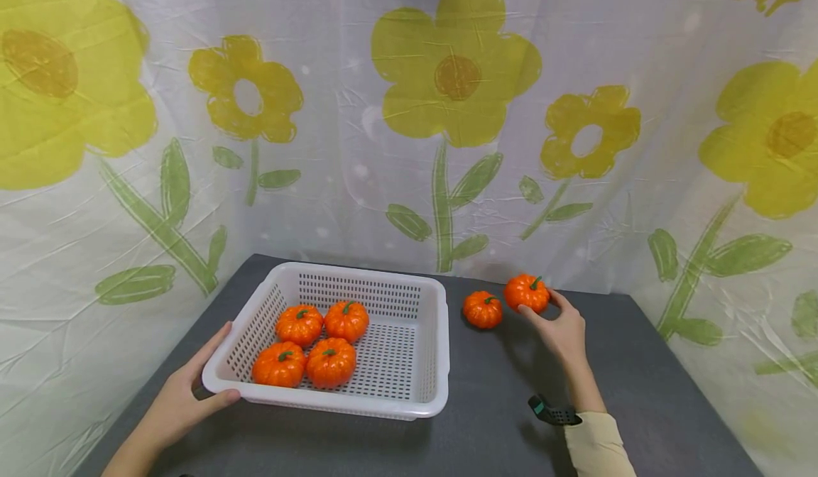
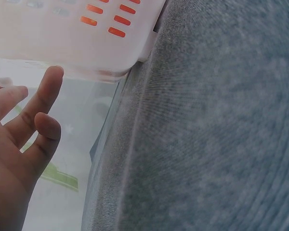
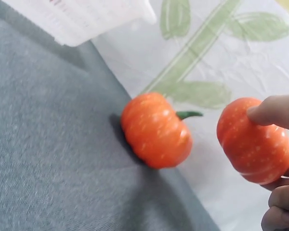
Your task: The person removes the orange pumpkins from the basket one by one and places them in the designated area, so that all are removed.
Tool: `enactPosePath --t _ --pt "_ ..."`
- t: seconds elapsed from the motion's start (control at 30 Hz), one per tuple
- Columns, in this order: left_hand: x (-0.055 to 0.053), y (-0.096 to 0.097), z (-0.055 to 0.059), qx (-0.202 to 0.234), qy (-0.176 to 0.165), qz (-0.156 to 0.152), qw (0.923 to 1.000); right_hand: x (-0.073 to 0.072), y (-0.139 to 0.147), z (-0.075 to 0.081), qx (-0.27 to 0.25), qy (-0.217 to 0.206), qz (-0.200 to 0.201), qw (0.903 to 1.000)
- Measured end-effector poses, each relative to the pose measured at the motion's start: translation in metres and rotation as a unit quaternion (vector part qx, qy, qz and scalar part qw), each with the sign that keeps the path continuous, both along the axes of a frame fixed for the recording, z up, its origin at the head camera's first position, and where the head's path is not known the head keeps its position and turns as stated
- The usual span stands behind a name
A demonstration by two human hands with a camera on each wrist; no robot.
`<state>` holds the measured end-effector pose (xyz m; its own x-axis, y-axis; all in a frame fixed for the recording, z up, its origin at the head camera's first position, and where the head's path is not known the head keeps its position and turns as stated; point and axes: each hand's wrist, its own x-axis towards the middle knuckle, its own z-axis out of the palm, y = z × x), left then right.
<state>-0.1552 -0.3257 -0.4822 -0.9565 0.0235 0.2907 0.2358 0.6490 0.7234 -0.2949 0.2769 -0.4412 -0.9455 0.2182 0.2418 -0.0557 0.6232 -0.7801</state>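
A small orange pumpkin (image 1: 527, 293) with a green stem is pinched between the thumb and fingers of my right hand (image 1: 562, 326), raised off the table at the back right. In the right wrist view the thumb presses on the side of this held pumpkin (image 3: 254, 140). Just left of it a second pumpkin (image 1: 482, 310) sits on the table. My left hand (image 1: 182, 399) holds the left front corner of a white plastic basket (image 1: 326, 397), thumb along the front rim and fingers along the left side. Several pumpkins (image 1: 330, 363) lie grouped in the basket's left half.
A dark grey cloth covers the table (image 1: 486, 420). Behind and beside it hangs a pale curtain (image 1: 332, 179) printed with yellow flowers. A black wristband (image 1: 553, 412) is on the right wrist.
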Motion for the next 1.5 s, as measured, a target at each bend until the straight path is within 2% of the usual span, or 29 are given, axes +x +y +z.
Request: enactPosePath --t 0.17,0.43,0.8,1.27,1.5 --pt "0.001 0.001 -0.002 0.01 0.021 -0.009 0.9997 0.0 0.005 -0.013 0.003 -0.015 -0.009 0.9998" --pt "0.0 0.0 -0.001 0.008 0.029 -0.008 0.9995 -0.005 0.005 -0.03 0.007 -0.026 -0.031 0.9992" --pt "0.0 -0.001 -0.003 0.009 0.022 -0.004 0.9997 -0.012 0.003 -0.053 0.018 -0.039 -0.05 0.9978" --pt "0.0 -0.001 -0.003 0.01 0.028 -0.006 0.9995 -0.014 -0.002 -0.059 0.009 -0.028 -0.046 0.9985" --pt "0.0 -0.001 -0.002 0.007 0.033 -0.008 0.9994 -0.014 -0.003 -0.061 0.004 -0.006 -0.049 0.9988"
